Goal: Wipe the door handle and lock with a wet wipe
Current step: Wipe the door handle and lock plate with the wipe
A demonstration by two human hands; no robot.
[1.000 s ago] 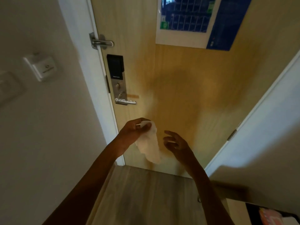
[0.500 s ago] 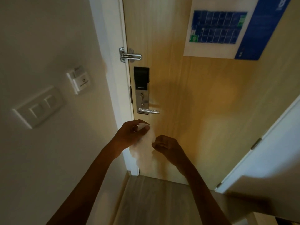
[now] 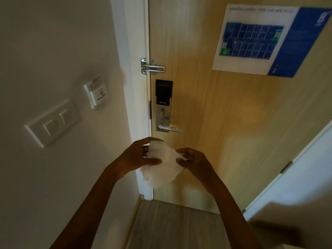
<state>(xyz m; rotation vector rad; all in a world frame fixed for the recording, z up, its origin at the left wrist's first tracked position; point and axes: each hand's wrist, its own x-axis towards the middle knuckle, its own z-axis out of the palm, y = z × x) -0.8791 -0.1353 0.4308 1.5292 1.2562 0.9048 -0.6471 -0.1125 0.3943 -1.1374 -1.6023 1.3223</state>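
Two hands on the wet wipe (image 3: 161, 166): my left hand (image 3: 136, 157) pinches its upper left edge, my right hand (image 3: 194, 160) grips the right edge, fingers of both closed on the cloth. It hangs crumpled between them, below the door handle (image 3: 169, 128) and touching nothing on the door. Step, as I judge it: spreading the wipe; no wiping begun. The lock (image 3: 163, 105) sits just above the handle. Next move needs the wipe flattened over one palm, then raised to the handle.
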